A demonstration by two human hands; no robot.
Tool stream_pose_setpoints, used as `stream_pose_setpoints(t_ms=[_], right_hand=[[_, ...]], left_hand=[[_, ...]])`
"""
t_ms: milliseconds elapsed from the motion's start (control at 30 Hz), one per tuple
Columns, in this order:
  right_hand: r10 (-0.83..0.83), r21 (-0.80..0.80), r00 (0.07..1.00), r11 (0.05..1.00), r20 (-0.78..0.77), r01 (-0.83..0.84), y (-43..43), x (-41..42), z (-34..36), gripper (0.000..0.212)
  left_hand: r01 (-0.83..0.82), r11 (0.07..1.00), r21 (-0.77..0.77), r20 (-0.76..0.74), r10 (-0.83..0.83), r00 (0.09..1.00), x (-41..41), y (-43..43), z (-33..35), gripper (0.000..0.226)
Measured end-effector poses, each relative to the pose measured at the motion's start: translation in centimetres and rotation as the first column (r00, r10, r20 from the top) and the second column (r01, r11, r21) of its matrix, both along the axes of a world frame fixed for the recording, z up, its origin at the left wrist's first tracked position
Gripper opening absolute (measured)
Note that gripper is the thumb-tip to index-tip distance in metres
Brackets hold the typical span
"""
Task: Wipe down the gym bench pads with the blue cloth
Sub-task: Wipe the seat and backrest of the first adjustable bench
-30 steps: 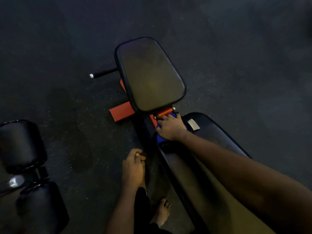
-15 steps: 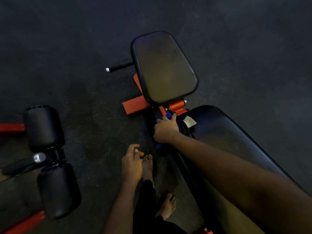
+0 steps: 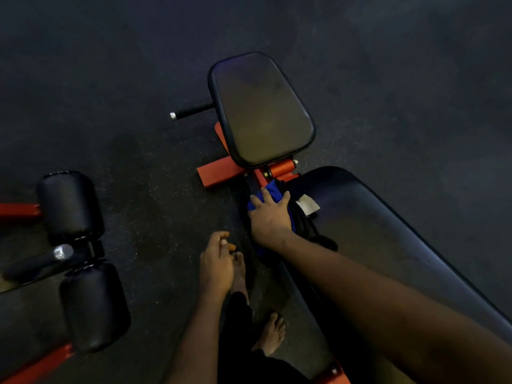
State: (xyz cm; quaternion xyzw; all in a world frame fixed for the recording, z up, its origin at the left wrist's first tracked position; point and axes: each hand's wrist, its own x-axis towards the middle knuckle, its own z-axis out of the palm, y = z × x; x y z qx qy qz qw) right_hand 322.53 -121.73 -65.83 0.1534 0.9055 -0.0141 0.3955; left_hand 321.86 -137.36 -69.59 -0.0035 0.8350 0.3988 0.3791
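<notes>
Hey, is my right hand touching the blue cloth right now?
Touching. The head view shows the right hand lying with spread fingers directly on the blue cloth, with no gap between them.

Dim light; dark speckled rubber floor all round; at left, second machine: upper black roller pad, lower black roller pad, chrome-tipped bar between them; orange frame tube beside upper pad.
</notes>
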Motion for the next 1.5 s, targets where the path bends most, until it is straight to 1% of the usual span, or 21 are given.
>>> stream_pose_setpoints(t_ms=[100, 167, 267, 400, 533, 633, 700, 900, 1000, 1033, 1067, 1100, 1133, 1200, 1267, 1300, 1333, 1367, 1400, 1433, 1500], right_hand=[[0.046, 0.007, 0.997, 0.999, -0.057, -0.046, -1.8, 5.1, 2.7, 0.043], [0.030, -0.015, 0.996, 0.999, -0.080, -0.031, -2.3, 7.2, 3.9, 0.046], [-0.033, -0.002, 0.995, 0.999, -0.095, 0.033, -1.9, 5.5, 3.0, 0.049], [-0.085, 0.009, 0.990, 0.996, -0.108, 0.087, -2.0, 4.3, 2.1, 0.047], [-0.155, -0.036, 0.968, 0.988, -0.199, 0.151, -3.7, 10.4, 5.1, 0.049], [-0.231, -0.060, 0.948, 0.973, -0.220, 0.223, -5.8, 16.1, 8.3, 0.050], [-0.256, -0.062, 0.940, 0.967, -0.224, 0.248, -6.5, 17.7, 9.3, 0.054], [-0.295, -0.041, 0.914, 0.954, -0.278, 0.296, -5.7, 14.3, 7.1, 0.061], [-0.363, -0.131, 0.875, 0.932, -0.321, 0.338, -4.0, 13.5, 6.4, 0.053], [-0.406, -0.181, 0.848, 0.913, -0.341, 0.364, -3.4, 13.9, 6.6, 0.052], [-0.474, -0.214, 0.796, 0.880, -0.377, 0.423, -2.7, 14.6, 7.0, 0.051], [-0.539, -0.213, 0.730, 0.840, -0.420, 0.498, -1.7, 15.5, 7.3, 0.051], [-0.597, -0.172, 0.649, 0.784, -0.471, 0.596, -0.1, 16.8, 7.8, 0.051], [-0.673, -0.056, 0.497, 0.622, -0.548, 0.781, 4.4, 20.2, 8.7, 0.051], [-0.747, 0.023, 0.334, 0.393, -0.575, 0.919, 8.1, 23.8, 10.1, 0.047], [-0.772, 0.050, 0.273, 0.300, -0.574, 0.953, 8.9, 24.8, 10.7, 0.046], [-0.784, 0.075, 0.256, 0.260, -0.566, 0.963, 8.8, 25.2, 10.9, 0.046], [-0.773, 0.104, 0.289, 0.280, -0.564, 0.954, 7.9, 24.7, 10.7, 0.048], [-0.749, 0.119, 0.334, 0.327, -0.572, 0.937, 6.2, 23.8, 10.3, 0.051], [-0.720, 0.114, 0.380, 0.390, -0.580, 0.914, 4.2, 22.5, 9.9, 0.054], [-0.690, 0.070, 0.430, 0.485, -0.582, 0.872, -0.5, 19.8, 9.2, 0.056]], left_hand=[[-0.005, 0.999, 0.034, -0.037, 0.006, 0.999, 0.1, 0.3, 0.5, 0.021], [-0.005, 0.999, 0.035, -0.057, 0.007, 0.998, 0.2, 0.6, 1.0, 0.022], [-0.002, 0.999, 0.033, -0.087, 0.004, 0.996, 0.5, 1.0, 1.5, 0.022], [0.055, 0.998, 0.042, -0.169, -0.047, 0.984, 1.1, 1.6, 2.1, 0.021], [0.133, 0.988, 0.075, -0.236, -0.112, 0.965, 3.4, 1.8, 3.7, 0.023], [0.183, 0.977, 0.105, -0.228, -0.156, 0.961, 5.3, 2.1, 6.0, 0.023], [0.202, 0.972, 0.117, -0.222, -0.173, 0.960, 6.0, 2.2, 6.7, 0.024], [0.317, 0.940, 0.125, -0.237, -0.282, 0.930, 5.8, 2.4, 6.2, 0.030], [0.391, 0.915, 0.094, -0.233, -0.362, 0.903, 4.6, 2.7, 5.4, 0.034], [0.423, 0.902, 0.084, -0.232, -0.396, 0.889, 4.5, 2.7, 5.4, 0.035], [0.474, 0.877, 0.075, -0.237, -0.446, 0.863, 4.5, 2.8, 5.5, 0.035], [0.522, 0.850, 0.069, -0.237, -0.495, 0.836, 4.7, 2.9, 5.8, 0.036], [0.566, 0.822, 0.070, -0.235, -0.538, 0.810, 4.8, 3.2, 6.0, 0.036], [0.614, 0.786, 0.073, -0.217, -0.589, 0.779, 4.8, 3.5, 6.6, 0.037], [0.688, 0.722, 0.071, -0.197, -0.666, 0.719, 4.4, 3.9, 7.2, 0.038], [0.719, 0.691, 0.071, -0.188, -0.699, 0.690, 4.0, 4.1, 7.4, 0.038], [0.740, 0.668, 0.076, -0.180, -0.721, 0.669, 3.6, 4.2, 7.4, 0.038], [0.756, 0.650, 0.075, -0.169, -0.739, 0.652, 3.3, 4.3, 7.5, 0.037], [0.779, 0.623, 0.071, -0.164, -0.763, 0.625, 2.8, 4.4, 7.7, 0.037], [0.796, 0.601, 0.067, -0.157, -0.782, 0.604, 2.4, 4.5, 7.7, 0.037], [0.830, 0.555, 0.053, -0.139, -0.819, 0.557, 1.3, 4.6, 7.8, 0.037]])
